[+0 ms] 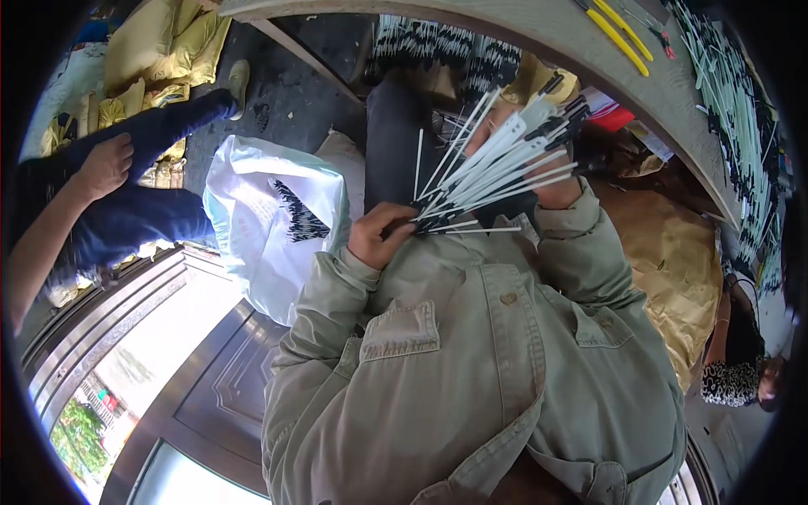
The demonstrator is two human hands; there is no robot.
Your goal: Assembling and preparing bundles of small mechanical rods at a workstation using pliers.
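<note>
Above my lap is a fanned-out bundle of thin white rods with black ends (497, 172), some flatter and wider than others. My left hand (379, 234) is closed around the black ends on the near left of the bundle. My right hand (555, 189) is at the bundle's far right side, partly hidden behind the rods, its fingers wrapped around them. A few rods stick out apart from the rest on the left and near sides. To the left, an open white sack (231, 189) contains black-tipped pieces (299, 215).
A worktable (665, 109) curves along the far right, holding yellow-handled pliers (619, 34) and a heap of similar rods (724, 101). More rods (446, 42) are stacked beyond my knees. Brown wrapping (665, 261) stands right. Another person's hand (108, 166) is at left, near yellow sacks (168, 42).
</note>
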